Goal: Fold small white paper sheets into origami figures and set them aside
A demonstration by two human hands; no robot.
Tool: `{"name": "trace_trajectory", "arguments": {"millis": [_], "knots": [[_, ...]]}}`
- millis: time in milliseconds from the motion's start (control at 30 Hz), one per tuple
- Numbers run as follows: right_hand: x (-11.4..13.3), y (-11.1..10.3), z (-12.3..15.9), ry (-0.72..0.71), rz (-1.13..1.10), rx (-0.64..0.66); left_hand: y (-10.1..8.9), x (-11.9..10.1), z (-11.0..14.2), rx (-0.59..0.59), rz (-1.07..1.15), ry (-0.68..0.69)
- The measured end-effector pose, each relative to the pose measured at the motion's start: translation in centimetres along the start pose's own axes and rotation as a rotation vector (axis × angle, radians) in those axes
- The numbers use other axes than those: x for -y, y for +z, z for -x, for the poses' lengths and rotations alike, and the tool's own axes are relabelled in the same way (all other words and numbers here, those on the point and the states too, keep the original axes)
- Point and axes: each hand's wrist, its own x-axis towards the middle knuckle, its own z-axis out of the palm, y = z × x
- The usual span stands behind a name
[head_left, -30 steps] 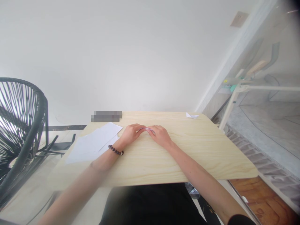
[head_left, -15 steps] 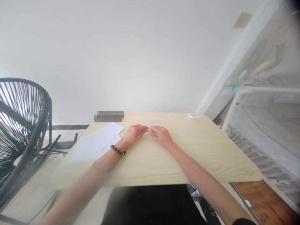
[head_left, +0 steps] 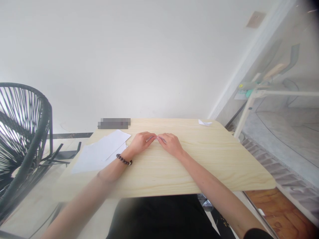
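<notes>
Head cam: left hand (head_left: 141,142) and right hand (head_left: 171,144) nearly fingertip to fingertip, both pinching small pale paper piece (head_left: 163,140) between them, mostly hidden by fingers, so can't make out its shape. Dark beaded bracelet (head_left: 124,159) on left wrist. Loose white sheets (head_left: 99,151) left of left hand. Folded white paper (head_left: 205,123) well right of right hand, farther back. Light wood tabletop (head_left: 159,179) below both hands.

Smooth wood-grain tabletop (head_left: 219,159), matt paper sheets (head_left: 101,151), held paper piece (head_left: 164,140), matt wall (head_left: 149,59), corded chair (head_left: 45,114)
</notes>
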Motion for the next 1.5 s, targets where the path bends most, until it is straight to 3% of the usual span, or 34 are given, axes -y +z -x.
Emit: {"name": "trace_trajectory", "arguments": {"millis": [800,1500], "knots": [[0.16,-0.14,-0.01,-0.017,-0.050,0.041,-0.03,-0.45,-0.09,0.012,0.083,-0.085],[0.21,-0.07,0.10,0.027,-0.060,-0.003,0.23,-0.32,-0.10,0.022,0.127,-0.128]]}}
